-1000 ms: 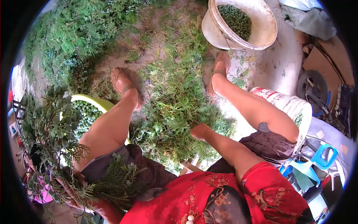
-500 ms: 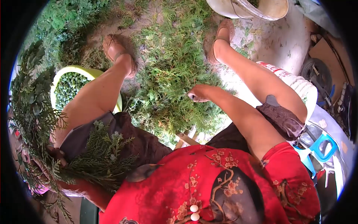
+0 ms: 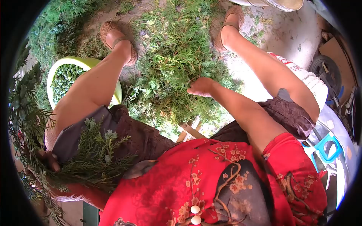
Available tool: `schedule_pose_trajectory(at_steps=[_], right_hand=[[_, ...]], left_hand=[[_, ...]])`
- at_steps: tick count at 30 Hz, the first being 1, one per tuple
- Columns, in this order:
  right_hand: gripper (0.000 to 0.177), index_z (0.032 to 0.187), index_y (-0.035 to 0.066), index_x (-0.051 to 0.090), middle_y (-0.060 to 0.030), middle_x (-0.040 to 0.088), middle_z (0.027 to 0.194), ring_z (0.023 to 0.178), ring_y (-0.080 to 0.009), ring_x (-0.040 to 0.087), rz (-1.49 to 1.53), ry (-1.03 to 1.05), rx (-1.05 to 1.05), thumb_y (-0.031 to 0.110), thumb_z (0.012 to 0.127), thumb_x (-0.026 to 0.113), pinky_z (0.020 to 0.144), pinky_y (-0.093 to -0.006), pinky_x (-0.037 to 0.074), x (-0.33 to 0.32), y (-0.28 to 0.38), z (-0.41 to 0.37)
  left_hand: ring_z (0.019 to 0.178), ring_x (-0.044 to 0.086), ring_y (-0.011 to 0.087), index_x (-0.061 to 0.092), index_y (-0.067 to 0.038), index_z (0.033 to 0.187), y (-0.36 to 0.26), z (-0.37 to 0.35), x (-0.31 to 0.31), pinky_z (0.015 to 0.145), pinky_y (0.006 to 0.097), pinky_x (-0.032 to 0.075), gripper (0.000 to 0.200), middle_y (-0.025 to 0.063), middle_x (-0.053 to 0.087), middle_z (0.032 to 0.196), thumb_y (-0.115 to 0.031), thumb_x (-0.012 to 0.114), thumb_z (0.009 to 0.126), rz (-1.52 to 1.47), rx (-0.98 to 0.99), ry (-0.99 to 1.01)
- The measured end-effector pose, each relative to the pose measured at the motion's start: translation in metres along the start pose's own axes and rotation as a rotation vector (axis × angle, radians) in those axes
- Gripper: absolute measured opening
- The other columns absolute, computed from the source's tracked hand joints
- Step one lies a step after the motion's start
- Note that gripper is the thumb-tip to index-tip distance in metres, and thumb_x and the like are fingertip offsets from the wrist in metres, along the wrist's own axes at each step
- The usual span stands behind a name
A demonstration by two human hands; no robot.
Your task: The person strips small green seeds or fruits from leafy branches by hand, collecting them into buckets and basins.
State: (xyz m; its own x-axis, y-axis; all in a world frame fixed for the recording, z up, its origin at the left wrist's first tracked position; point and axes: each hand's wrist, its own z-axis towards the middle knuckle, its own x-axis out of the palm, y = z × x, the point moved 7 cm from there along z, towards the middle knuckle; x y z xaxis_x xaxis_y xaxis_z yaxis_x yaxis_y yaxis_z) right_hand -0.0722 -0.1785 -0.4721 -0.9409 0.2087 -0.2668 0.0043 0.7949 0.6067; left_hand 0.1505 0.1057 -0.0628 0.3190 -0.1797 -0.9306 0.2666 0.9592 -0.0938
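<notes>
Near left: L hand (image 3: 49, 160), fingers closed round leafy green conifer branch (image 3: 101, 148), prob. light & springy, best held by stem; outer end cut off. Farther: yellow-green plastic tub (image 3: 87, 63) w/ small green cones (image 3: 67, 77), part-hidden by bare leg (image 3: 90, 84). Centre: R hand (image 3: 202, 87) at loose green clippings (image 3: 171, 56); fingertips hidden, can't tell if pinching.

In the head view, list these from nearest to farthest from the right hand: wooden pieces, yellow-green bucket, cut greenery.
From the right hand:
1. Cut greenery: right beside it.
2. Wooden pieces: below it in view.
3. Yellow-green bucket: on the left side.
</notes>
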Motion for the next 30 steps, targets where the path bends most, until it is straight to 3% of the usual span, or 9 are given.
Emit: schedule_pose_trajectory(at_steps=[7, 10, 14, 17, 23, 25, 26, 28, 30], right_hand=[[0.018, 0.082, 0.004, 0.058, -0.019, 0.06, 0.083, 0.078, -0.0315, 0.06, 0.295, -0.039, 0.03, 0.021, 0.077, 0.053, 0.068, -0.0439, 0.045, -0.009, 0.004, 0.01], [0.013, 0.083, 0.003, 0.049, -0.012, 0.057, 0.073, 0.066, -0.0256, 0.056, 0.318, -0.004, -0.068, 0.006, 0.071, 0.053, 0.057, -0.0362, 0.045, -0.009, 0.016, 0.017], [0.025, 0.097, 0.006, 0.047, -0.0088, 0.055, 0.074, 0.057, -0.0157, 0.049, 0.798, 0.254, 0.049, 0.002, 0.073, 0.046, 0.045, -0.0297, 0.039, -0.002, 0.04, 0.005], [0.033, 0.106, 0.006, 0.045, -0.0087, 0.055, 0.077, 0.057, -0.0147, 0.048, 0.95, 0.383, 0.084, -0.001, 0.074, 0.042, 0.044, -0.0298, 0.039, 0.001, 0.057, 0.002], [0.027, 0.098, 0.006, 0.05, -0.0095, 0.057, 0.078, 0.05, -0.013, 0.047, 0.797, 0.473, -0.058, -0.004, 0.076, 0.039, 0.043, -0.0286, 0.039, 0.023, 0.068, 0.014], [0.025, 0.093, 0.007, 0.052, -0.0098, 0.059, 0.079, 0.056, -0.0173, 0.052, 0.604, 0.48, -0.063, -0.004, 0.075, 0.039, 0.048, -0.0322, 0.042, 0.037, 0.071, 0.015], [0.02, 0.09, 0.007, 0.053, -0.0113, 0.06, 0.078, 0.064, -0.0234, 0.056, 0.455, 0.276, -0.324, -0.003, 0.077, 0.042, 0.058, -0.0363, 0.046, 0.034, 0.081, 0.024], [0.016, 0.091, 0.007, 0.053, -0.0133, 0.059, 0.079, 0.072, -0.0244, 0.057, 0.394, 0.18, -0.259, 0.002, 0.078, 0.045, 0.063, -0.0387, 0.045, 0.043, 0.081, 0.028], [0.011, 0.091, 0.005, 0.051, -0.0164, 0.058, 0.084, 0.081, -0.026, 0.058, 0.332, 0.116, -0.167, 0.009, 0.081, 0.047, 0.068, -0.0417, 0.043, 0.026, 0.085, 0.024]], left_hand=[[0.074, 0.064, 0.0144, 0.068, -0.003, 0.097, -0.005, 0.0, 0.0, 0.06, 0.0276, 0.048, 0.027, 0.0072, 0.068, 0.09, -0.017, 0.046, 0.089, 0.166, 0.023, 0.011], [0.075, 0.064, 0.0142, 0.068, -0.003, 0.098, -0.008, 0.0, -0.001, 0.061, 0.0275, 0.048, 0.027, 0.0072, 0.068, 0.089, -0.017, 0.046, 0.089, 0.256, 0.029, 0.012], [0.075, 0.064, 0.014, 0.068, -0.003, 0.098, -0.009, 0.002, -0.003, 0.061, 0.0274, 0.048, 0.028, 0.0071, 0.068, 0.089, -0.018, 0.046, 0.09, 0.352, 0.034, 0.011], [0.073, 0.063, 0.0136, 0.068, -0.003, 0.097, -0.013, 0.004, -0.002, 0.061, 0.027, 0.048, 0.027, 0.0071, 0.068, 0.089, -0.018, 0.047, 0.089, 0.345, 0.104, 0.016], [0.071, 0.062, 0.0128, 0.069, -0.003, 0.095, -0.018, 0.003, -0.003, 0.061, 0.0261, 0.048, 0.025, 0.007, 0.068, 0.089, -0.017, 0.049, 0.089, 0.34, 0.236, 0.031], [0.07, 0.062, 0.0126, 0.069, -0.003, 0.094, -0.018, 0.002, -0.005, 0.061, 0.0259, 0.047, 0.025, 0.007, 0.068, 0.089, -0.017, 0.049, 0.088, 0.337, 0.283, 0.038], [0.07, 0.062, 0.0126, 0.069, -0.003, 0.094, -0.004, -0.001, -0.007, 0.061, 0.0259, 0.047, 0.025, 0.007, 0.068, 0.089, -0.017, 0.049, 0.088, 0.337, 0.283, 0.04], [0.069, 0.061, 0.0127, 0.07, -0.002, 0.092, 0.041, -0.01, -0.018, 0.059, 0.0257, 0.046, 0.023, 0.0092, 0.068, 0.091, -0.015, 0.051, 0.087, 0.298, 0.168, -0.054], [0.069, 0.06, 0.0125, 0.069, -0.001, 0.092, 0.016, -0.009, -0.007, 0.059, 0.0253, 0.045, 0.023, 0.0088, 0.067, 0.089, -0.015, 0.051, 0.087, 0.217, 0.147, -0.034]])
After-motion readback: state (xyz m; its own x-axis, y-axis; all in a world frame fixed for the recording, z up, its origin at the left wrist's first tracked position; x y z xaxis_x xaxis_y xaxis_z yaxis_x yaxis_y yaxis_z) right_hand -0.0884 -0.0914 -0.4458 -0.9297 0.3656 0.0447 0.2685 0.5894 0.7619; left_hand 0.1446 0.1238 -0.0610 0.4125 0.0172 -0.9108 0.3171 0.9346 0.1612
